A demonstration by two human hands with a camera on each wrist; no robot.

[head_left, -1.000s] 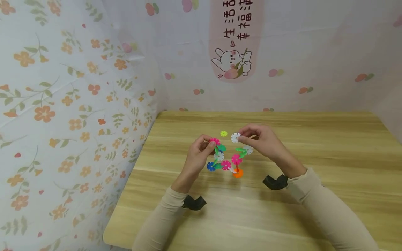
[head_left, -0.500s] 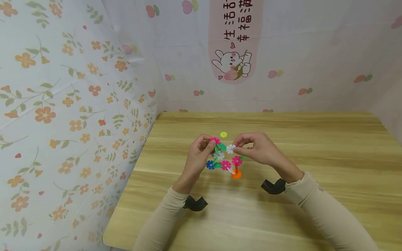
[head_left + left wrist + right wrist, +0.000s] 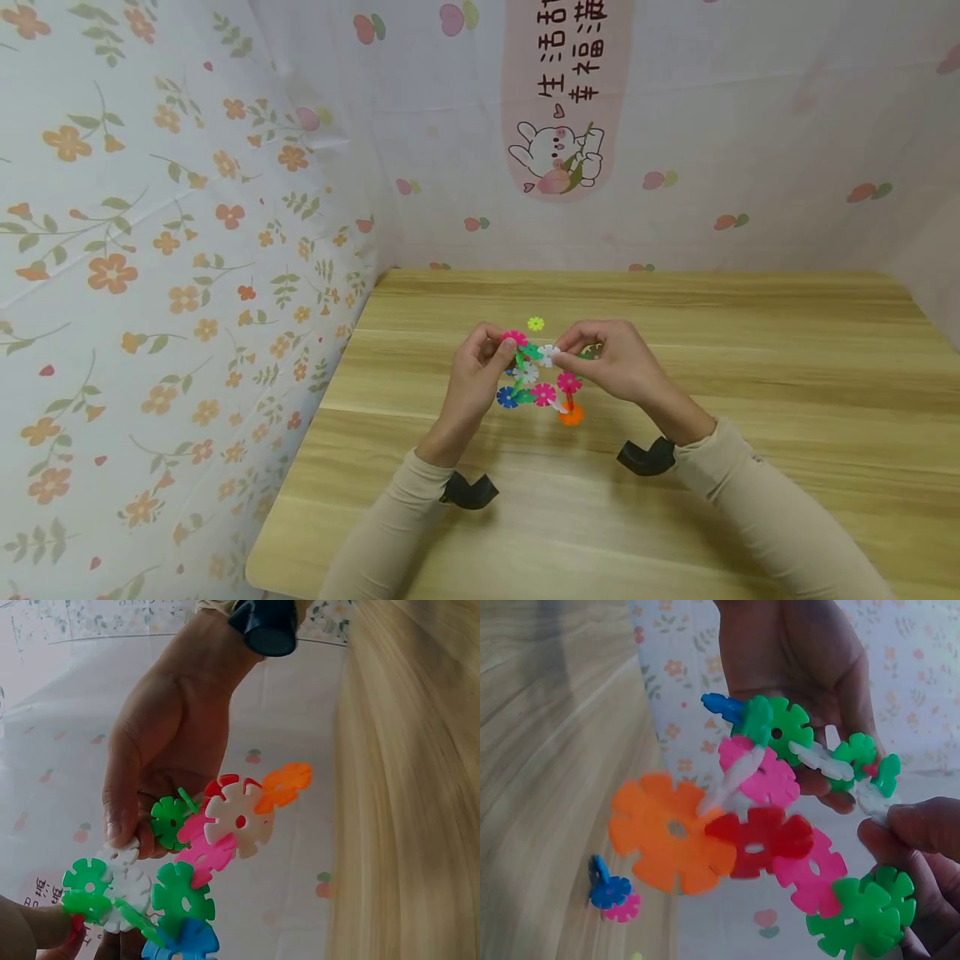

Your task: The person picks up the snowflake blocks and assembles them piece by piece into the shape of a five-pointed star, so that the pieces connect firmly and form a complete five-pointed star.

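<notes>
A chain of interlocking notched plastic discs hangs between the hands, with a blue disc (image 3: 507,397), a pink disc (image 3: 543,394) and an orange disc (image 3: 572,414) along its lower part. My left hand (image 3: 472,371) pinches a bright pink disc (image 3: 513,338) at one end, beside a green disc (image 3: 532,351). Between thumb and fingers, my right hand (image 3: 618,358) holds a white disc (image 3: 547,356) against that green one. Whether their slots are joined cannot be told. In the right wrist view, green discs (image 3: 855,919) at the chain's other end hang by the right hand's fingers.
A yellow disc (image 3: 536,323) lies on the wooden table (image 3: 750,375) beyond the hands. Blue and pink discs (image 3: 610,892) show on the table in the right wrist view. Patterned cloth (image 3: 420,150) hangs behind and at the left.
My right hand has moved left and nearer with the white disc, from apart to meeting the green disc by the left hand. The left hand has stayed nearly still.
</notes>
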